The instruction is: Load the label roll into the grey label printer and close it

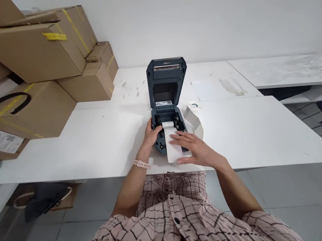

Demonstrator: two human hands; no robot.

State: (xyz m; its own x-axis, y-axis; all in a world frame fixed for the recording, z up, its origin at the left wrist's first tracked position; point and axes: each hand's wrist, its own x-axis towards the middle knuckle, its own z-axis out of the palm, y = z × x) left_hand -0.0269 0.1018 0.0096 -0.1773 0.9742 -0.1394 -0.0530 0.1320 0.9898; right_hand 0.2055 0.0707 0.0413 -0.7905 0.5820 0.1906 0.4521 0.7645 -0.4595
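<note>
A dark grey label printer stands on the white table with its lid tilted up and back. Inside it sits a small roll of white labels, its strip drawn out over the printer's front. My left hand grips the printer's left side, the thumb reaching over the edge beside the roll. With fingers spread, my right hand rests on or just over the strip's right side; contact is hard to tell.
Cardboard boxes are stacked at the left, a black curved band among them. A piece of pale backing paper lies right of the printer on the table. Clear plastic wrap lies at the far right.
</note>
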